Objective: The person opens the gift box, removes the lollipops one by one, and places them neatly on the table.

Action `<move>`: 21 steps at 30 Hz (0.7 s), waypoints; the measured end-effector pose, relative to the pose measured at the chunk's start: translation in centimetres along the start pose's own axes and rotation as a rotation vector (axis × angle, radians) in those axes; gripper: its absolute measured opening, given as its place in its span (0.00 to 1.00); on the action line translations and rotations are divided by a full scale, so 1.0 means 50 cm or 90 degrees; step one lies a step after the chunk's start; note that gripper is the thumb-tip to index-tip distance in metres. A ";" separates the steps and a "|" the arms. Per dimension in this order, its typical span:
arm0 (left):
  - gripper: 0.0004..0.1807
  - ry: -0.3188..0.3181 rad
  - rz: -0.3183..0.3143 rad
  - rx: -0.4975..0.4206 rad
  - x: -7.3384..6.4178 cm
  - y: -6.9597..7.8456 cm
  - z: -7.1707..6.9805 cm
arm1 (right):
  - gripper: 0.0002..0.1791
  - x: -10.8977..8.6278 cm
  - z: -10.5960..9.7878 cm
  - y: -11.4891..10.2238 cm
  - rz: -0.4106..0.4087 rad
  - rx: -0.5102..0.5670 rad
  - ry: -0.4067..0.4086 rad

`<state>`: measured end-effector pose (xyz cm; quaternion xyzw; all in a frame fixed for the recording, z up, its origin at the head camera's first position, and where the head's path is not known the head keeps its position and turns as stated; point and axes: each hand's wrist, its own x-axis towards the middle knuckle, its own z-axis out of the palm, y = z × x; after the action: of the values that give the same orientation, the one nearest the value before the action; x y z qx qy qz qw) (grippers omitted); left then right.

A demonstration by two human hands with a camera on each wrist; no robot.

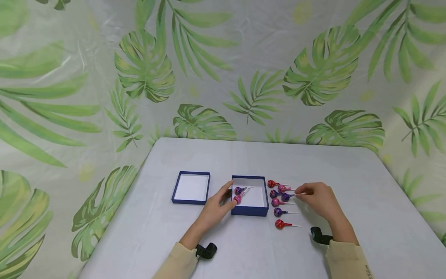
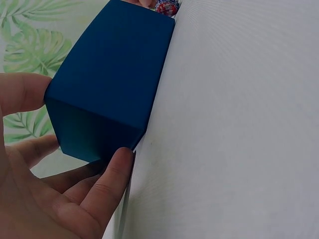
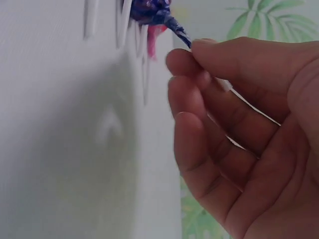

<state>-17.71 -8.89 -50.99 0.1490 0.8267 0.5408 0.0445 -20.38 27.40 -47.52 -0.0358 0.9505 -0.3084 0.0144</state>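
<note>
My left hand (image 1: 214, 209) grips the left side of an open blue box (image 1: 250, 211), with the thumb at its near left corner and the fingers farther back. Inside the white-lined box lie a purple lollipop (image 1: 238, 190) and a pink lollipop (image 1: 237, 199), their sticks crossing. Right of the box, my right hand (image 1: 322, 199) pinches a purple lollipop (image 1: 286, 197) between thumb and index finger. The right wrist view shows its dark wrapper (image 3: 152, 11) held at the twisted end, while the other fingers curl loosely.
A shallow blue-edged lid (image 1: 189, 202) lies left of the box, white inside up. Several lollipops form a column at the box's right, among them a red lollipop (image 1: 280, 224) nearest me and a purple lollipop (image 1: 277, 212). Behind the white table (image 1: 278, 252) hangs a leaf-patterned sheet (image 1: 209, 85).
</note>
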 end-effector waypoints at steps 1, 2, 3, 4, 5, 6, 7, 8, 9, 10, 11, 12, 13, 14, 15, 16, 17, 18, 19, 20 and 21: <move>0.36 0.001 0.000 0.001 0.000 0.000 0.000 | 0.06 0.000 0.000 0.004 0.007 0.002 -0.009; 0.36 0.002 0.000 0.002 0.000 0.000 0.000 | 0.06 0.000 0.001 0.008 0.013 0.002 -0.016; 0.36 0.002 0.000 0.003 0.001 0.000 0.000 | 0.06 0.000 0.002 0.011 0.018 0.002 -0.024; 0.36 0.003 0.000 0.003 0.001 0.000 0.001 | 0.05 0.000 0.003 0.015 0.021 0.001 -0.030; 0.36 0.003 0.000 0.003 0.001 0.000 0.001 | 0.05 0.001 0.005 0.018 0.022 0.001 -0.036; 0.36 0.003 0.000 0.004 0.002 0.000 0.001 | 0.05 0.002 0.006 0.022 0.022 0.000 -0.041; 0.36 0.004 -0.001 0.005 0.002 -0.001 0.001 | 0.04 0.002 0.007 0.024 0.020 0.001 -0.046; 0.36 0.003 -0.001 0.006 0.002 -0.001 0.001 | 0.04 0.003 0.009 0.027 0.015 0.000 -0.050; 0.36 0.003 -0.001 0.006 0.002 -0.002 0.002 | 0.04 0.004 0.010 0.029 0.012 0.000 -0.053; 0.36 0.003 0.000 0.006 0.002 -0.003 0.002 | 0.04 0.005 0.012 0.031 0.011 -0.001 -0.055; 0.36 0.002 0.000 0.007 0.003 -0.003 0.002 | 0.04 0.006 0.013 0.033 0.010 -0.003 -0.055; 0.36 0.002 0.000 0.007 0.003 -0.004 0.002 | 0.04 0.007 0.014 0.035 0.009 -0.007 -0.054; 0.36 0.002 0.001 0.006 0.003 -0.005 0.002 | 0.04 0.008 0.015 0.036 0.008 -0.011 -0.053; 0.36 0.001 0.003 0.005 0.004 -0.007 0.002 | 0.04 0.009 0.017 0.038 0.007 -0.015 -0.052; 0.36 0.001 0.004 0.004 0.004 -0.009 0.002 | 0.04 0.010 0.018 0.039 0.009 -0.019 -0.049; 0.36 0.001 0.004 0.004 0.005 -0.010 0.002 | 0.05 0.011 0.019 0.041 0.008 -0.023 -0.047; 0.36 0.001 0.005 0.004 0.005 -0.011 0.002 | 0.05 0.012 0.020 0.042 0.008 -0.027 -0.045; 0.36 0.001 0.005 0.003 0.005 -0.012 0.002 | 0.05 0.013 0.021 0.044 0.007 -0.029 -0.042; 0.36 0.001 0.005 0.003 0.005 -0.013 0.002 | 0.05 0.014 0.022 0.044 0.007 -0.031 -0.040; 0.36 0.000 0.005 0.003 0.005 -0.013 0.002 | 0.06 0.014 0.023 0.045 0.007 -0.032 -0.037; 0.36 0.000 0.003 0.001 0.004 -0.012 0.002 | 0.06 0.015 0.023 0.046 0.006 -0.032 -0.036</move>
<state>-18.01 -8.97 -51.53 0.1511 0.8268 0.5401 0.0429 -21.21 28.50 -49.80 -0.0401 0.9573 -0.2832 0.0415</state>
